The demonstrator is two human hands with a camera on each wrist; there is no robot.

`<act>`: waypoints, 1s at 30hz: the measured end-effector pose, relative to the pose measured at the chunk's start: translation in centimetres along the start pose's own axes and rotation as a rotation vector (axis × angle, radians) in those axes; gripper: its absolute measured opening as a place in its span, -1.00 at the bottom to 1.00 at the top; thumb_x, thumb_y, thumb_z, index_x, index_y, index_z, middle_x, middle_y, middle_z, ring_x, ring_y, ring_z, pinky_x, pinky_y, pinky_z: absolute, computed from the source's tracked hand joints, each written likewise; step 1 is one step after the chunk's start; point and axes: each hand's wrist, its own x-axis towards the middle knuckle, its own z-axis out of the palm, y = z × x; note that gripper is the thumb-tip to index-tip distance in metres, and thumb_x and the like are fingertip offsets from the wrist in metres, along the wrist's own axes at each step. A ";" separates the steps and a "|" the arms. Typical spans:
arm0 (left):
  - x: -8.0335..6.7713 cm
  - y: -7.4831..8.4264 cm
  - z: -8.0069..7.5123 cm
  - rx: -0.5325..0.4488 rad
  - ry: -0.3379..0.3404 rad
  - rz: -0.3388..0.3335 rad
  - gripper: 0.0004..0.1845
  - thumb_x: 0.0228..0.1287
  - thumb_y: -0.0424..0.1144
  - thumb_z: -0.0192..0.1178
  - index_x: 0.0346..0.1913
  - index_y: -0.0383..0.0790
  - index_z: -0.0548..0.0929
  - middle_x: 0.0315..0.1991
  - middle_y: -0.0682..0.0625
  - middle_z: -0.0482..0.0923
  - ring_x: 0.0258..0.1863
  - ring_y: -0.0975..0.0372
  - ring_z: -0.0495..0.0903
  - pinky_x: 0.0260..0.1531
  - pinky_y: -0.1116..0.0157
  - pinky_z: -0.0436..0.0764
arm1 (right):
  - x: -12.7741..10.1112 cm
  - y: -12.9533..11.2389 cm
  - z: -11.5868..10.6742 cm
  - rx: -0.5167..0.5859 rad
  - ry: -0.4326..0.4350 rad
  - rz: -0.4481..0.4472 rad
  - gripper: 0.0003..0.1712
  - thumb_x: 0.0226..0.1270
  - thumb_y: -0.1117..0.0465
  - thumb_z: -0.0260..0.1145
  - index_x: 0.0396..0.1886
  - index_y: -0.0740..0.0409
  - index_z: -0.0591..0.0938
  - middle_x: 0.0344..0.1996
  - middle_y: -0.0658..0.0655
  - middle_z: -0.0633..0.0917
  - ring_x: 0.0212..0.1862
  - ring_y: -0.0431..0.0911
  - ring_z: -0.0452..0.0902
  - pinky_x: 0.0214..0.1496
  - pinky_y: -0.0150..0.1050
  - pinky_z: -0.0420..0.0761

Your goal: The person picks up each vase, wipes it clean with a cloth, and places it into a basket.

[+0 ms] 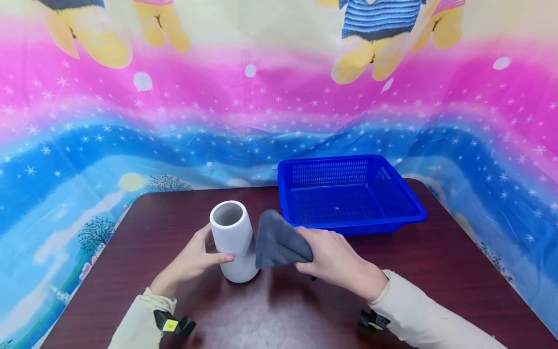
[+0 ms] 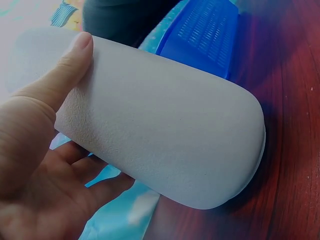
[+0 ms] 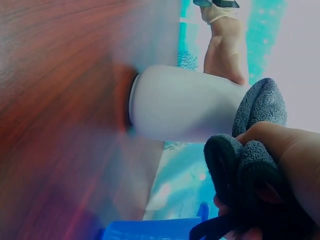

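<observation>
A white vase (image 1: 239, 252) with a round open mouth stands on the dark table, leaning slightly in the head view. My left hand (image 1: 196, 257) holds it from the left side, thumb across its front and fingers behind, as the left wrist view also shows on the vase's smooth wall (image 2: 165, 120). In my right hand (image 1: 337, 259) is a folded dark grey cloth (image 1: 279, 240), gripped in a bunch. Its free end hangs close by the vase's right side. Thick fuzzy folds of the cloth (image 3: 260, 107) show in the right wrist view, overlapping the vase (image 3: 185, 105) near its upper part.
A blue plastic basket (image 1: 348, 225) with mesh walls sits at the back right of the table, just behind my right hand. Reddish-brown tabletop (image 1: 174, 218) surrounds the vase. A printed curtain (image 1: 244, 111) hangs around the table's back and sides.
</observation>
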 end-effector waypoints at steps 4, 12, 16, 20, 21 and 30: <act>0.1 0.0 0.0 0.008 -0.003 0.002 -0.19 0.11 -0.35 0.49 0.42 -0.20 0.33 0.22 -0.17 0.55 0.02 0.31 0.67 0.00 0.28 0.67 | 0.2 -0.2 -0.4 0.008 0.026 -0.004 -0.49 -0.03 0.03 0.53 -0.03 -0.11 0.58 -0.46 -0.19 0.59 -0.45 -0.28 0.46 -0.48 -0.34 0.44; 0.0 0.0 0.0 0.007 -0.007 0.015 -0.19 0.11 -0.35 0.49 0.41 -0.22 0.34 0.22 -0.17 0.55 0.02 0.33 0.67 0.00 0.29 0.67 | 1.0 -0.8 -0.9 0.042 0.072 -0.018 -0.51 -0.02 0.05 0.51 -0.04 -0.11 0.59 -0.46 -0.18 0.59 -0.45 -0.28 0.45 -0.48 -0.37 0.43; 0.0 -0.1 0.0 -0.001 -0.011 0.014 -0.19 0.12 -0.36 0.49 0.42 -0.21 0.33 0.23 -0.18 0.54 0.03 0.33 0.67 0.01 0.29 0.67 | 1.4 -1.0 -0.9 0.055 0.080 -0.015 -0.51 -0.01 0.05 0.50 -0.02 -0.11 0.59 -0.46 -0.19 0.59 -0.44 -0.27 0.46 -0.48 -0.37 0.42; 0.1 -0.2 0.0 -0.003 -0.011 0.019 -0.19 0.12 -0.37 0.48 0.42 -0.24 0.33 0.22 -0.20 0.54 0.03 0.33 0.67 0.00 0.29 0.67 | 1.8 -1.2 -0.7 0.055 0.077 -0.008 -0.49 0.01 0.05 0.50 0.02 -0.10 0.59 -0.44 -0.17 0.61 -0.43 -0.27 0.47 -0.47 -0.36 0.44; 0.1 -0.3 0.0 -0.003 -0.010 0.020 -0.20 0.12 -0.37 0.48 0.41 -0.25 0.33 0.22 -0.20 0.54 0.03 0.34 0.67 0.00 0.29 0.67 | 1.9 -1.2 -0.7 0.056 0.074 -0.007 -0.49 0.02 0.04 0.51 0.02 -0.09 0.59 -0.43 -0.16 0.62 -0.43 -0.27 0.47 -0.47 -0.36 0.44; 0.1 -0.2 0.0 -0.009 -0.008 0.019 -0.19 0.11 -0.37 0.49 0.42 -0.24 0.33 0.22 -0.18 0.53 0.04 0.34 0.66 0.02 0.30 0.67 | 2.7 -1.5 -0.3 0.057 0.053 -0.006 -0.49 0.04 0.01 0.51 0.01 -0.08 0.59 -0.43 -0.15 0.62 -0.44 -0.25 0.47 -0.46 -0.36 0.43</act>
